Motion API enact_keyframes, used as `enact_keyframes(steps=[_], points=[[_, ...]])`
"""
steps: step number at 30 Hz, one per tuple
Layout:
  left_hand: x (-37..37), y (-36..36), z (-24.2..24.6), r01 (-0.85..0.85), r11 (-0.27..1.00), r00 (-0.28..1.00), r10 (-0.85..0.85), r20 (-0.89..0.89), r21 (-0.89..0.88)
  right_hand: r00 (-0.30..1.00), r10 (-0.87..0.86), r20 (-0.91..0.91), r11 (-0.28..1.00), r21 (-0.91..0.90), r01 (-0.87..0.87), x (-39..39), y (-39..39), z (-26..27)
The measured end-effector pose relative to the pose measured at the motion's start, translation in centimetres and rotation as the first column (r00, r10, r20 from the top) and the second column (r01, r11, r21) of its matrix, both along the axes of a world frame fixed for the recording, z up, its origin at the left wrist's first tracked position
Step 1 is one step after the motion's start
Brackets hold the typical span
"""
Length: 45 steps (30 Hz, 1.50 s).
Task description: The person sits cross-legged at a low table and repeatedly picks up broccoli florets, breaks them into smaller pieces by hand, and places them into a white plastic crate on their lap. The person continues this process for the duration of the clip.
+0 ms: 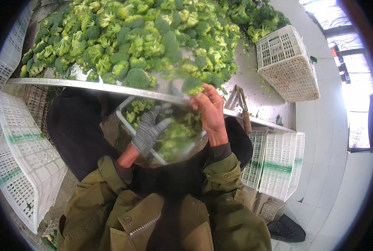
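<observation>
My right hand (211,111), bare, is at the edge of the metal table (111,88), its fingertips closed on a green broccoli floret (192,86). My left hand (149,127) wears a grey knitted glove. Its fingers are spread with nothing in them, over a white crate (156,156) between my knees. Broccoli florets (177,138) lie in that crate, partly blurred. Beyond my hands a large heap of cut broccoli (142,40) covers much of the tabletop.
A metal tool with a wooden handle (246,120) lies across the table edge to the right. A white plastic crate (287,64) stands tilted on the table. More crates stand at left (29,157) and right (280,163). Darker broccoli heads (265,18) lie at the back right.
</observation>
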<state>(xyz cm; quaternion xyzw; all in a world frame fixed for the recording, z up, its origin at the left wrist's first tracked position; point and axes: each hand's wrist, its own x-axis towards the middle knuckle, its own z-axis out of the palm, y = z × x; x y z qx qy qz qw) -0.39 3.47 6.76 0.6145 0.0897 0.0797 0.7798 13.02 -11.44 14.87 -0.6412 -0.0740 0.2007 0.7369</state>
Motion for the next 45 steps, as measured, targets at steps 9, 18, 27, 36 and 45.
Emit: enact_keyframes(steps=[9,18,27,36,45], points=[[-0.4,-0.5,2.4,-0.009,0.987,0.999,0.002,-0.041,-0.162,0.990,-0.112,0.089,0.968,-0.217,0.129,-1.0,-1.2,-0.2],[-0.2,-0.3,-0.9,0.029,0.998,1.000,-0.029,-0.004,-0.059,0.772,0.213,0.600,0.815,-0.545,0.199,10.3,-0.2,-2.2],[-0.2,-1.3,-2.3,0.077,0.979,0.994,-0.091,-0.064,-0.190,0.509,0.420,0.751,0.729,-0.614,0.304,13.9,10.3,2.2],[-0.3,-1.4,-2.0,0.178,0.971,0.984,-0.175,0.029,-0.158,0.091,0.715,0.693,0.623,-0.691,0.367,13.3,19.6,0.2],[-0.7,-1.5,-2.4,0.215,0.976,0.976,-0.216,-0.020,-0.035,0.404,0.707,0.581,0.444,-0.809,0.385,13.6,8.1,1.6]])
